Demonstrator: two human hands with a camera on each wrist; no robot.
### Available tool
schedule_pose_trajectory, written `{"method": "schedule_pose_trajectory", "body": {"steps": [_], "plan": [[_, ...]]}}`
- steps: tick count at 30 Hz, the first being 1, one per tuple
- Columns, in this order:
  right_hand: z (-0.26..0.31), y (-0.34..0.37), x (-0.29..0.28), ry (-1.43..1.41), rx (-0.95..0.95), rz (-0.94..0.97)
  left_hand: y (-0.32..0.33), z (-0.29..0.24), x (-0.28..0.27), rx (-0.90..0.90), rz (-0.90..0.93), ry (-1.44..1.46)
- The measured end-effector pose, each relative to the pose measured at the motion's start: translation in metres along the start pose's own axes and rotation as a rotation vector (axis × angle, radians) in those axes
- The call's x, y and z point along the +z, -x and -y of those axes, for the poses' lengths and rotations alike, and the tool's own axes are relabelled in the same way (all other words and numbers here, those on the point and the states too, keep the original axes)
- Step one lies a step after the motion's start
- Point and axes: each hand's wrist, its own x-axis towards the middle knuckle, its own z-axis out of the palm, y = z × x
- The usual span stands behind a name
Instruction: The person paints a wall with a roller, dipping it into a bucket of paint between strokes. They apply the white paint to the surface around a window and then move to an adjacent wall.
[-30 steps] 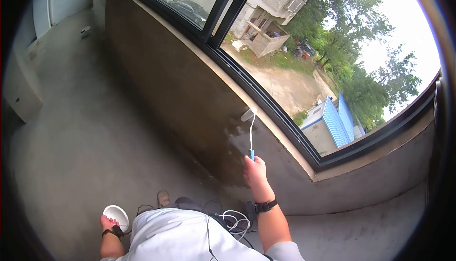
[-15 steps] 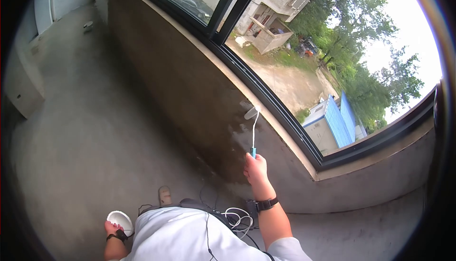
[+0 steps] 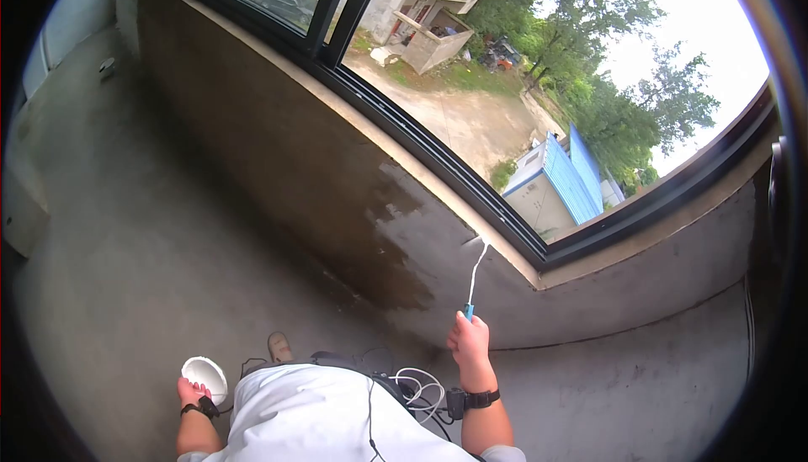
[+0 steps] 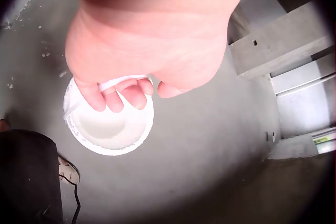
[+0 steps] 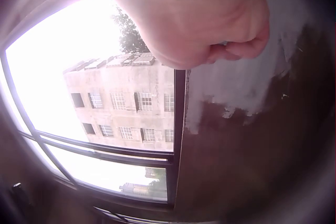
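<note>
A white roller (image 3: 477,241) on a thin white rod lies against the wall just under the window ledge. The right hand (image 3: 470,342) grips its blue handle (image 3: 469,310); in the right wrist view the fingers are curled and the roller is hidden. Low at the left, the left hand (image 3: 193,390) holds a white bucket (image 3: 204,371) by the rim. The left wrist view shows the fingers hooked over the bucket's edge (image 4: 116,152), with pale liquid inside. Beneath the ledge, the wall has a lighter grey patch (image 3: 421,222) beside dark brown wall (image 3: 278,134).
A black-framed window (image 3: 438,163) runs diagonally above the pale ledge (image 3: 379,135). A block-like ledge (image 3: 25,209) stands at the far left. Coiled white cable (image 3: 425,382) hangs by the person's waist, and a shoe (image 3: 279,346) rests on the grey floor (image 3: 151,235).
The right hand and roller have moved right and down along the wall below the ledge, toward the window corner. The head view has shifted. The left hand still holds the bucket.
</note>
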Motion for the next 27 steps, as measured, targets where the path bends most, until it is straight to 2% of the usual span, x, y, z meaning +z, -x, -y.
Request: {"method": "schedule_pose_trajectory", "body": {"steps": [5,10,15,23,25,27], "plan": [[0.000,0.004,-0.004,-0.005,-0.042,-0.020,0.007,-0.016,0.030,0.025,0.024,-0.016],[0.006,0.004,0.016,0.070,-0.054,0.000,0.008,-0.022,0.049,0.041,0.030,-0.023],[0.017,-0.004,0.050,0.048,-0.027,0.103,0.009,-0.022,0.032,0.013,0.025,0.027],[0.041,-0.020,0.113,0.090,0.037,0.203,0.007,0.013,-0.016,-0.011,-0.074,0.095],[0.049,-0.024,0.128,0.099,0.072,0.215,0.006,0.023,-0.031,-0.044,-0.161,0.107],[0.057,-0.026,0.137,-0.041,0.152,0.319,0.007,0.032,-0.050,-0.038,-0.163,0.138]]}}
